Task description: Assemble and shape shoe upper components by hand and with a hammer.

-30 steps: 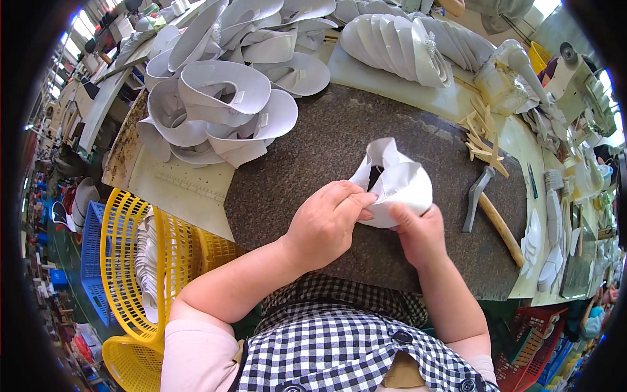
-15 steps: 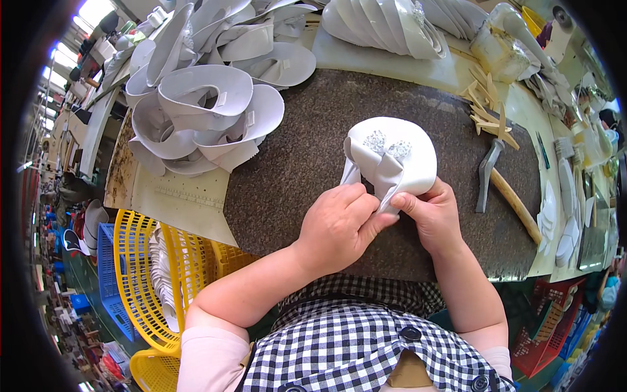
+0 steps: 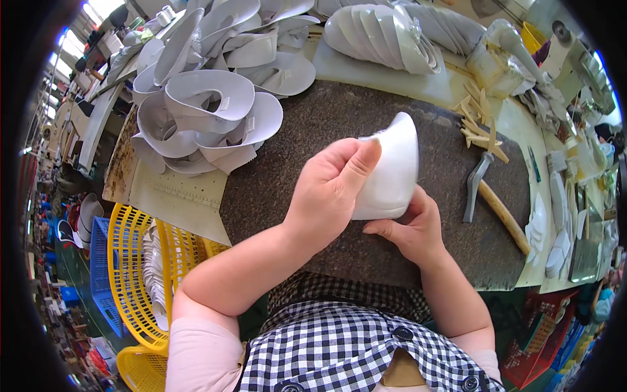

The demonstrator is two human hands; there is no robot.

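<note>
A glossy white shoe upper (image 3: 394, 170) is held up over the dark speckled work board (image 3: 268, 183), its smooth curved side showing. My left hand (image 3: 330, 186) is closed on its left edge, thumb laid over the top and the fingertips hidden behind. My right hand (image 3: 415, 228) grips the lower right edge, with the thumb below and the fingers partly behind the piece. To the right lies a hammer (image 3: 503, 215) with a wooden handle and a dark metal head. Farther left, a loose pile of similar white uppers (image 3: 209, 98) rests on the table.
Nested white uppers (image 3: 375, 39) stand at the back, beside a cloudy plastic container (image 3: 496, 59). Tan strips (image 3: 480, 127) lie behind the hammer, and a brush (image 3: 557, 166) is at the far right. Below the table's left edge is a yellow basket (image 3: 124, 261) holding stacked white pieces.
The upper has been turned, so its silvery decorated front no longer shows and the smooth side does. My left hand has moved up along its edge; the right hand has moved slightly down and left.
</note>
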